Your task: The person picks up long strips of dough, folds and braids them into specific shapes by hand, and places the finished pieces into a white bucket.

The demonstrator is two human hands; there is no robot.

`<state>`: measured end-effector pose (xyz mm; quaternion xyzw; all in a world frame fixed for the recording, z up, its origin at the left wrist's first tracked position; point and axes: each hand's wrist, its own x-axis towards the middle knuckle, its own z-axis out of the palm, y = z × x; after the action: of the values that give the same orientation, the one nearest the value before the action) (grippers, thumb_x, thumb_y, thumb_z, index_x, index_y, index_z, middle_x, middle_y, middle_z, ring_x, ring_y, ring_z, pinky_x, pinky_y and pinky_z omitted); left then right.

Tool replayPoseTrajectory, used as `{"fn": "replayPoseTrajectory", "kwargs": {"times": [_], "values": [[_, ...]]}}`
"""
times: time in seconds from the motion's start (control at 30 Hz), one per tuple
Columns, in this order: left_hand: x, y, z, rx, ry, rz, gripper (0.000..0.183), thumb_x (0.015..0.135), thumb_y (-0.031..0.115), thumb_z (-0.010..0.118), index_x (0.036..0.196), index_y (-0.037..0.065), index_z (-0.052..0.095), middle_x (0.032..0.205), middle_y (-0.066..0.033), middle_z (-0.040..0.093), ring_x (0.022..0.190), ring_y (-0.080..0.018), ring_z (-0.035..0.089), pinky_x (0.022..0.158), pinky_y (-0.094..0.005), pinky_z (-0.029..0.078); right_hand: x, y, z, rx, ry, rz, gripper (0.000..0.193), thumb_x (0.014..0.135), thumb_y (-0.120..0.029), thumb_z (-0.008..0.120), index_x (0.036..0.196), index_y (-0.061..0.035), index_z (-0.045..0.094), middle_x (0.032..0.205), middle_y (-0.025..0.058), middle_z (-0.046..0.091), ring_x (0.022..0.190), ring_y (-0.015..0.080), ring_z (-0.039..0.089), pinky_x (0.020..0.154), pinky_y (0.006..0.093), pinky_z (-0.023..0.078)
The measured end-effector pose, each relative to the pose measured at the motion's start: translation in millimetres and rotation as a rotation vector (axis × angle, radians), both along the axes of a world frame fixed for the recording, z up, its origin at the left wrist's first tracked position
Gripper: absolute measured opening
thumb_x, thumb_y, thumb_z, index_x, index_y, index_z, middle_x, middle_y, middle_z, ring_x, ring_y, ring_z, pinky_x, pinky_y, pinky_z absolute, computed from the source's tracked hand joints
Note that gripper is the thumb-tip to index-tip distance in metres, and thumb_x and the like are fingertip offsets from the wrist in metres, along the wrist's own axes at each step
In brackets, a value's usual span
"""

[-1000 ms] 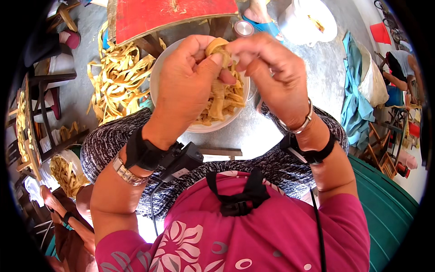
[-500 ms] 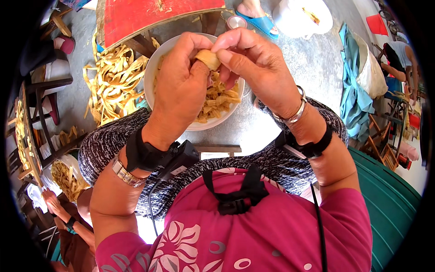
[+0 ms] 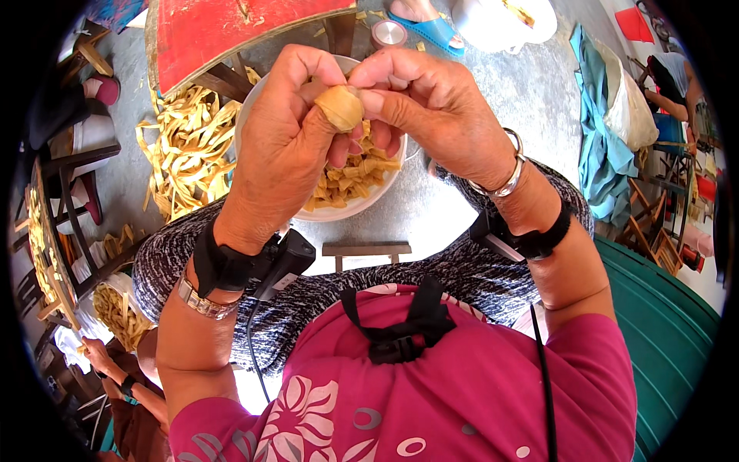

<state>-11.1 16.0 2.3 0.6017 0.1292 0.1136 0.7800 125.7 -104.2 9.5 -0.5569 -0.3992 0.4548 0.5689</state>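
A rounded, folded piece of yellowish strip sits between my two hands, above a white bowl. My left hand grips it, thumb along its lower side and fingers curled behind. From the other side, my right hand pinches at the piece's upper right edge with thumb and forefinger. Where the strip's end runs among the fingertips is hidden. Below the hands, the bowl holds many short, knotted-looking yellowish pieces.
Long loose yellowish strips lie heaped left of the bowl. A red board stands beyond it, with a blue sandal and white tub to its right. At lower left, another person's hand is near a container of strips.
The folded piece has turned and shows a rounder, fuller face. Both hands have shifted slightly left in the picture, as have the bowl and board.
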Motion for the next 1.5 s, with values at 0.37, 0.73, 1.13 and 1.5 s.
{"fn": "replayPoseTrajectory", "kwargs": {"times": [0.37, 0.73, 1.13, 1.5], "values": [[4.3, -6.2, 7.5, 0.098, -0.023, -0.039, 0.028, 0.094, 0.007, 0.044, 0.122, 0.005, 0.037, 0.088, -0.0087, 0.055, 0.065, -0.0074, 0.047, 0.065, -0.0245, 0.049, 6.9, 0.3, -7.7, 0.066, -0.019, -0.24, 0.008, 0.091, -0.009, 0.052, 0.093, -0.001, 0.053, 0.07, 0.0024, 0.057, 0.056, 0.0058, 0.054, 0.051, 0.0206, 0.045], [-0.6, -4.9, 7.4, 0.134, -0.003, -0.014, 0.027, 0.095, 0.008, 0.044, 0.121, 0.002, 0.041, 0.084, -0.0053, 0.053, 0.065, -0.0066, 0.046, 0.065, -0.0221, 0.047, 21.7, -4.6, 4.2, -0.028, 0.175, -0.229, 0.017, 0.092, -0.017, 0.053, 0.103, -0.0034, 0.057, 0.082, 0.0, 0.059, 0.063, 0.0078, 0.055, 0.06, 0.0226, 0.048], [-1.6, -8.1, 10.5, 0.355, 0.093, -0.027, 0.027, 0.094, 0.004, 0.043, 0.121, 0.003, 0.045, 0.08, -0.0024, 0.054, 0.064, -0.0055, 0.045, 0.062, -0.0175, 0.04, 9.6, -1.4, 0.0, -0.087, 0.19, -0.312, 0.021, 0.085, -0.025, 0.065, 0.078, -0.0049, 0.065, 0.062, -0.0034, 0.054, 0.054, 0.0041, 0.047, 0.051, 0.0184, 0.037], [2.0, -7.9, 18.8, 0.415, 0.052, -0.055, 0.036, 0.094, 0.006, 0.043, 0.13, 0.002, 0.04, 0.079, -0.0025, 0.053, 0.063, -0.005, 0.045, 0.061, -0.017, 0.04, 22.9, -1.8, 2.2, 0.002, 0.175, -0.352, 0.024, 0.086, -0.028, 0.064, 0.081, -0.004, 0.065, 0.064, -0.0031, 0.055, 0.054, 0.0046, 0.048, 0.05, 0.0185, 0.037]]}}
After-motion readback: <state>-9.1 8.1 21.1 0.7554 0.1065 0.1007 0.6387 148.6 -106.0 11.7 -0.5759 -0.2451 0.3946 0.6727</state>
